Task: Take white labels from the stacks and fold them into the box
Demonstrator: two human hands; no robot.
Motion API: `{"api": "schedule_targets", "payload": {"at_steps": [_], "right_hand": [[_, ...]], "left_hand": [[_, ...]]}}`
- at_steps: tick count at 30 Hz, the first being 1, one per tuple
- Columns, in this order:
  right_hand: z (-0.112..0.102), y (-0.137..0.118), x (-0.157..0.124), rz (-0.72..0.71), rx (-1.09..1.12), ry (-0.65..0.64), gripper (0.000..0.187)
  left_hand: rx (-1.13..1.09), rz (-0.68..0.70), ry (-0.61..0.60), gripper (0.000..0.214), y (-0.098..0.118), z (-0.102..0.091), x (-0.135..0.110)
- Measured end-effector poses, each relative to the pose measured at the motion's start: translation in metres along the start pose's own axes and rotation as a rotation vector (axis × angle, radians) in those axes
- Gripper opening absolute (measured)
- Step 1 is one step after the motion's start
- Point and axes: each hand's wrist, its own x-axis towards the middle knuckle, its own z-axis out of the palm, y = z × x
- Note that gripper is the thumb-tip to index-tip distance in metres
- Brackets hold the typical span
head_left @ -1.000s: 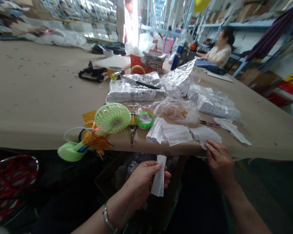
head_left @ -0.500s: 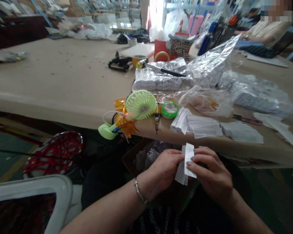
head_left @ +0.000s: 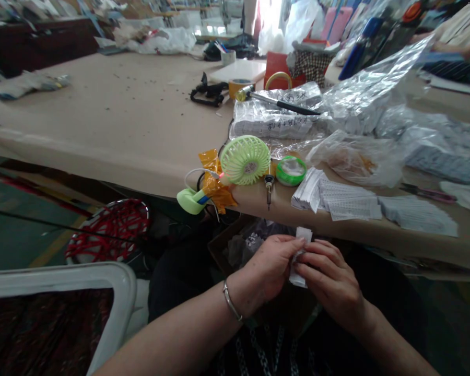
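Note:
Above my lap, my left hand (head_left: 276,261) pinches a few white paper labels (head_left: 302,235) between thumb and fingers. My right hand (head_left: 329,277) grips the same labels from the other side, its fingertips pressed on them. The strips stand nearly upright, and the fingers hide their middle. Just beyond the hands, at the table's front edge, lie fanned piles of printed labels (head_left: 348,201). Left of those piles sit a green-rimmed round container (head_left: 291,171) and a pointed tool (head_left: 269,190) whose tip juts toward me.
A green fan (head_left: 246,161) is fixed to the table edge with orange tape (head_left: 215,188). Clear plastic bags (head_left: 356,156), a hammer-like tool (head_left: 282,104) and wrapped bundles (head_left: 270,125) lie behind. An open box (head_left: 223,240) stands below the edge. A co-worker's arm (head_left: 460,42) shows at far right.
The labels, fanned apart before, are now brought together between both hands. My left thumb has moved up over them, and the right fingers have closed in. The view has swung slightly left.

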Motion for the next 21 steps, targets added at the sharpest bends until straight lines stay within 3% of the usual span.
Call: {"api": "schedule_targets", "payload": {"at_steps": [2, 4, 8, 10, 12, 15, 18, 21], "right_hand": [[-0.001, -0.002, -0.001, 0.005, 0.042, 0.005, 0.033], [-0.004, -0.003, -0.002, 0.098, 0.141, 0.057, 0.032], [-0.007, 0.002, 0.0, 0.623, 0.408, 0.242, 0.016], [-0.005, 0.006, 0.003, 0.88, 0.614, 0.184, 0.015], [-0.003, 0.008, 0.008, 1.026, 0.85, 0.109, 0.016], [0.002, 0.003, 0.013, 1.144, 1.07, 0.143, 0.018], [0.005, -0.006, 0.016, 1.207, 1.122, 0.195, 0.019], [0.009, -0.014, 0.014, 1.206, 1.142, 0.138, 0.019]], "left_hand": [[0.017, 0.001, -0.008, 0.027, 0.0, -0.002, -0.001], [0.038, 0.003, 0.011, 0.025, 0.0, -0.003, -0.002], [0.126, -0.088, 0.019, 0.022, -0.001, 0.0, -0.009], [0.152, -0.108, 0.003, 0.022, -0.002, 0.001, -0.013], [0.151, -0.106, -0.025, 0.025, -0.004, 0.0, -0.017], [0.106, -0.129, -0.137, 0.031, -0.006, -0.005, -0.02], [0.042, -0.192, -0.269, 0.034, -0.007, -0.015, -0.021], [0.019, -0.202, -0.327, 0.034, -0.011, -0.024, -0.021]]}}
